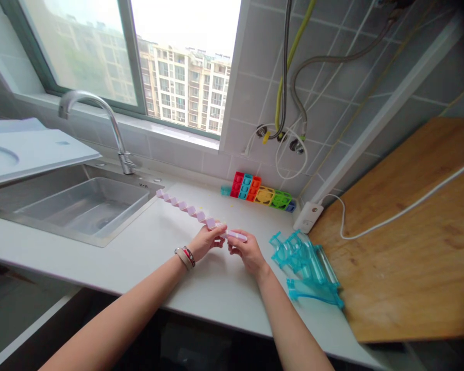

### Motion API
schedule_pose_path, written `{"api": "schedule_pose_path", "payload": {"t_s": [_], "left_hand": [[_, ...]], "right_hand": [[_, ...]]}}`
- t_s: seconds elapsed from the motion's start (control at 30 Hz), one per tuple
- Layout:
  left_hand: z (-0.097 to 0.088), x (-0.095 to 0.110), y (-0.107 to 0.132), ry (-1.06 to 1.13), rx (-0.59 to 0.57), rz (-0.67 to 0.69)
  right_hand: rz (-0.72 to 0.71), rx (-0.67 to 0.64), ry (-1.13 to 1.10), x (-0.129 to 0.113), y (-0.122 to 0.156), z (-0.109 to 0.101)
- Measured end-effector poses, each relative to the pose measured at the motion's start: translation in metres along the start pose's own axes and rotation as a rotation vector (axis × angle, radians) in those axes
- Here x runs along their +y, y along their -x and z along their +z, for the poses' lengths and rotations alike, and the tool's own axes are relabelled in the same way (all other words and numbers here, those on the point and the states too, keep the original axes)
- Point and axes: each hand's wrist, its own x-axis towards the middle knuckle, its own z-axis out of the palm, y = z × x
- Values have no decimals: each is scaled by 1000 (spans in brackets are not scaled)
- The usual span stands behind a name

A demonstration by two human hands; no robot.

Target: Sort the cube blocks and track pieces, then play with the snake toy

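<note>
A long chain of pale pink plastic links (185,207) lies on the white counter (170,257), running from the sink's corner toward me. My left hand (205,241) pinches the chain's near end. My right hand (246,252) is closed on a single pink piece (236,236) held against that same end. Both hands meet at the middle of the counter. A bracelet sits on my left wrist.
A pile of clear blue plastic pieces (307,265) lies right of my hands. Coloured blocks (261,193) line the tiled wall. A steel sink (77,206) with a tap (118,134) is at left. A wooden board (410,232), a white plug (308,216) and its cable are at right.
</note>
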Motion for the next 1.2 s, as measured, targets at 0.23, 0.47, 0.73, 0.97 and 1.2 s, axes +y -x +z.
{"api": "schedule_pose_path", "payload": {"t_s": [0.23, 0.47, 0.73, 0.97, 1.2], "left_hand": [[1, -3, -3, -78, 128, 49], [-1, -8, -7, -182, 257, 114], [-3, -9, -6, -372, 341, 254], [-2, -8, -4, -444, 355, 316], [0, -10, -3, -468, 310, 320]], "right_hand": [[-61, 147, 89, 10, -5, 6], [-249, 239, 463, 15, -1, 14], [-362, 236, 816, 15, 8, 23], [-375, 261, 922, 18, 8, 25], [-323, 194, 876, 8, 8, 22]]}}
